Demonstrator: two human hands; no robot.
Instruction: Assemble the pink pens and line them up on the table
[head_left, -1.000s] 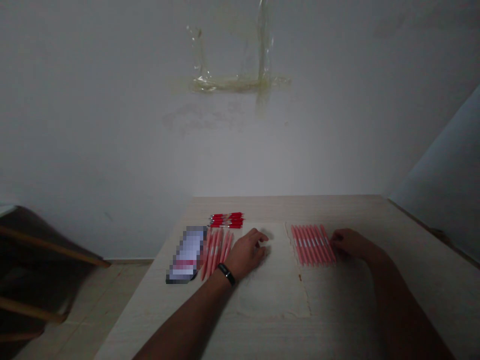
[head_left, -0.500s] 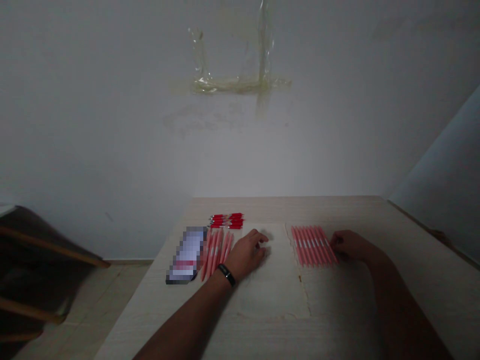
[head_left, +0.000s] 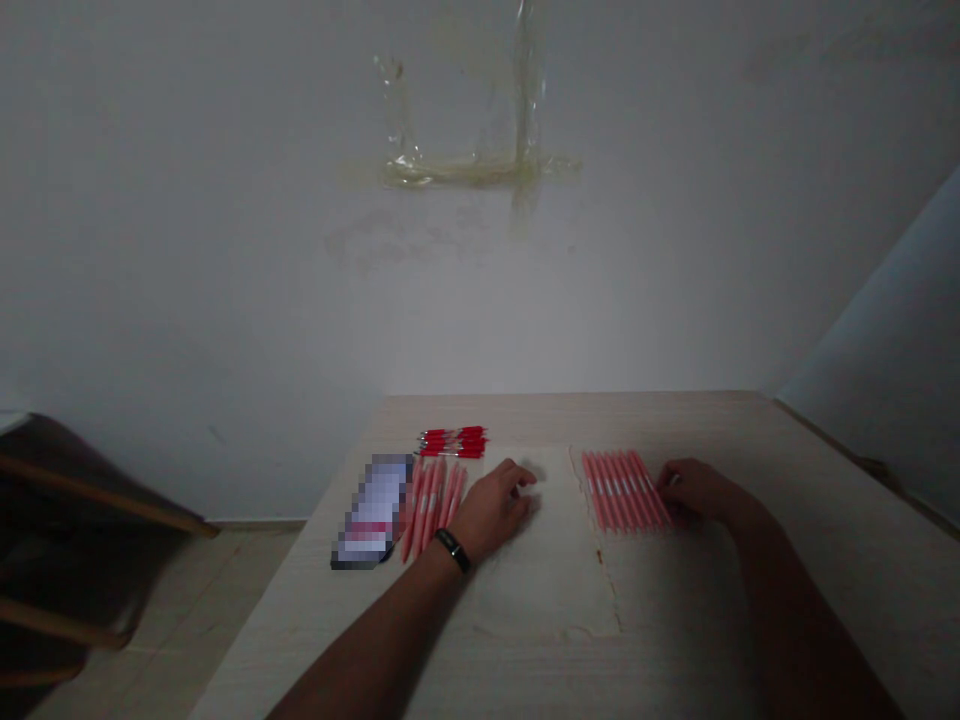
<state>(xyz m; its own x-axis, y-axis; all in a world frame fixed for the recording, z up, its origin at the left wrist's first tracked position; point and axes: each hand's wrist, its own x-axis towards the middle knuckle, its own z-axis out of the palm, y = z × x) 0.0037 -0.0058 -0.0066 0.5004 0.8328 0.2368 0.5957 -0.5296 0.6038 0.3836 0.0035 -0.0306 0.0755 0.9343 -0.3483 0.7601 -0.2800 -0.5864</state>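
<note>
Several pink pens (head_left: 626, 490) lie side by side in a neat slanted row on the right of the table. My right hand (head_left: 694, 490) is at the row's right edge, its fingers bent together against the outermost pen; the fingertips are partly hidden. My left hand (head_left: 495, 508), with a black band on the wrist, rests on a pale sheet (head_left: 555, 580), fingers loosely curled and apart, with nothing in them. Just left of it lies a looser group of pink pens (head_left: 429, 505). Behind these is a small stack of red pens (head_left: 452, 441).
A phone (head_left: 373, 512) with a blurred screen lies left of the loose pens. The wooden table (head_left: 697, 640) meets a wall (head_left: 480, 310) bearing peeling clear tape (head_left: 465, 175). Dark furniture with wooden bars (head_left: 82, 540) stands on the floor at left.
The rightmost pink pen has shifted slightly left, closer against the row, with my right hand at it. My left hand has stayed in place.
</note>
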